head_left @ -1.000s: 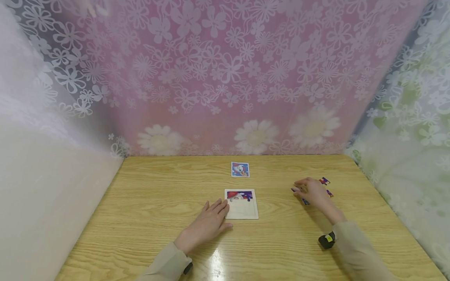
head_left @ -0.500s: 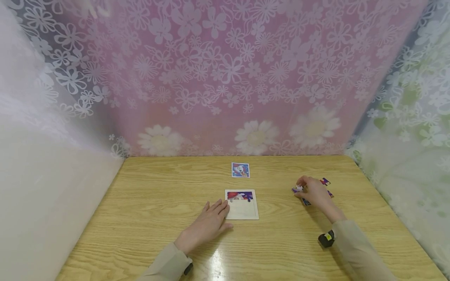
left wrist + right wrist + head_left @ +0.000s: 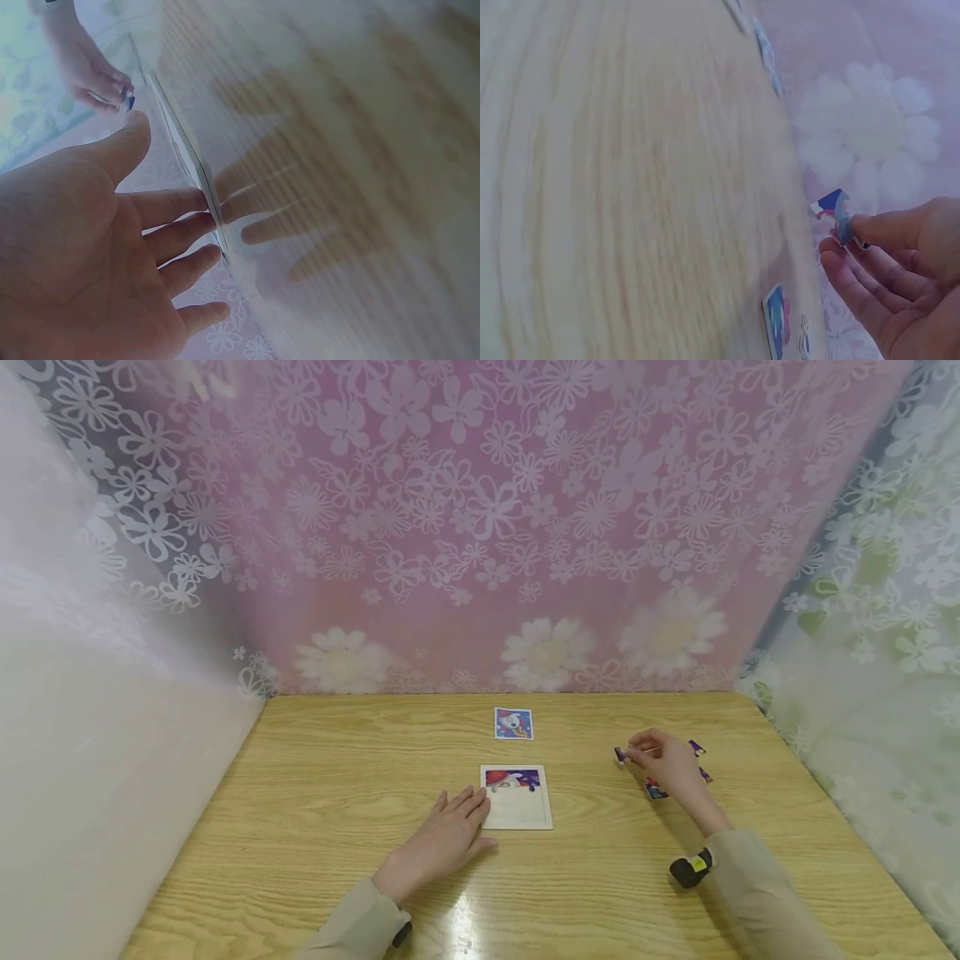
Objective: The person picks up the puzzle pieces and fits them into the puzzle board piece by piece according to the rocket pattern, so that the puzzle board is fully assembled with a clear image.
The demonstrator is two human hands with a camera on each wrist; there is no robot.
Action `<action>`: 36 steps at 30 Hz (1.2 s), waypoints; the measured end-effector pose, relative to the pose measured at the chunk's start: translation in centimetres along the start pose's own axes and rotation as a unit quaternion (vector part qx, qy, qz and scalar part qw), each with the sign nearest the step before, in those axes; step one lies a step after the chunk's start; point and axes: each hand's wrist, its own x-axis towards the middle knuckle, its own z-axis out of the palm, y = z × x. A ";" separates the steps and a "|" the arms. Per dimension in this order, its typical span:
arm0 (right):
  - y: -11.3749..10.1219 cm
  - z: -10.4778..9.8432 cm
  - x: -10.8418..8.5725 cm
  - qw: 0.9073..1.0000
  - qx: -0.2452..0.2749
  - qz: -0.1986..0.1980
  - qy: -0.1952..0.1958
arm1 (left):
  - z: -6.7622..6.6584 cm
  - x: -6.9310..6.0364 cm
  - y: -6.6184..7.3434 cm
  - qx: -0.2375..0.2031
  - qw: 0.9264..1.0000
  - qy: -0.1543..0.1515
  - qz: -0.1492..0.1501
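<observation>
A white puzzle tray (image 3: pixel 517 814) lies mid-table, its top strip filled with red and purple picture pieces. My left hand (image 3: pixel 442 833) rests with straight fingers against the tray's left edge; the left wrist view shows its fingertips (image 3: pixel 199 255) touching that edge. Above the table at the right, my right hand (image 3: pixel 670 768) pinches a purple and white puzzle piece (image 3: pixel 838 214) between thumb and fingers. Beneath and beside this hand lie loose puzzle pieces (image 3: pixel 656 789), partly hidden by it.
A small picture card (image 3: pixel 513 723) of a white character on blue lies behind the tray. More loose pieces (image 3: pixel 697 747) are at the right. Flowered curtains (image 3: pixel 480 527) border the wooden table (image 3: pixel 337 760) at the back and sides.
My right hand has lifted the pinched puzzle piece off the group and moved it slightly left and up, uncovering a piece below. My left hand and the tray stay put.
</observation>
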 end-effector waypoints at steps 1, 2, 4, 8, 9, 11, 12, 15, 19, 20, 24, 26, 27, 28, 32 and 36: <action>-0.1 0.0 0.0 1.000 0.010 0.002 0.004 | 0.0 0.0 0.0 0.000 1.000 0.001 0.000; -0.3 0.0 0.0 1.000 0.019 0.004 0.007 | -0.1 -0.1 0.1 0.000 1.000 0.001 0.000; -0.6 0.1 0.1 0.999 0.039 0.013 0.009 | -0.1 -0.1 0.1 -0.001 1.000 0.002 0.001; -1.2 0.4 0.0 0.997 0.076 0.025 0.008 | -0.1 -0.1 0.1 0.000 1.000 0.002 0.001; -1.4 0.5 0.0 0.996 0.084 0.028 0.007 | -0.1 -0.1 0.1 0.000 1.000 0.002 0.001; -1.8 0.7 -0.1 0.995 0.095 0.030 0.009 | 0.0 -0.1 0.0 -0.001 1.000 0.001 0.001; -2.0 0.8 -0.1 0.995 0.094 0.031 0.012 | 0.0 -0.1 0.0 -0.001 1.000 0.001 0.001; -2.7 1.3 -0.3 0.993 0.118 0.027 0.014 | 0.1 0.0 -0.1 -0.005 1.000 0.000 0.000; -3.7 2.0 -0.4 0.986 0.167 0.017 0.002 | 0.3 0.1 -0.3 -0.004 1.000 0.000 -0.002; -4.0 2.3 -0.5 0.984 0.177 0.015 -0.002 | 0.3 0.1 -0.4 -0.004 1.000 0.000 -0.002; -5.1 3.2 -0.7 0.979 0.203 0.003 -0.012 | 0.3 0.2 -0.5 -0.005 1.000 0.002 -0.002; -5.7 3.6 -0.7 0.977 0.212 -0.001 -0.014 | 0.3 0.2 -0.5 -0.007 1.000 0.003 -0.001; -6.1 3.8 -0.7 0.976 0.218 -0.003 -0.015 | 0.3 0.1 -0.5 -0.008 1.000 0.003 -0.001; -6.3 4.1 -0.7 0.975 0.223 -0.004 -0.018 | 0.3 0.1 -0.5 -0.009 1.000 0.003 -0.001; -7.5 5.1 -0.6 0.973 0.231 0.000 -0.031 | 0.3 -0.2 -0.5 -0.012 1.000 0.003 0.001; -8.7 6.3 -0.5 0.971 0.233 0.002 -0.051 | 0.2 -0.7 -0.3 -0.012 1.000 -0.006 -0.001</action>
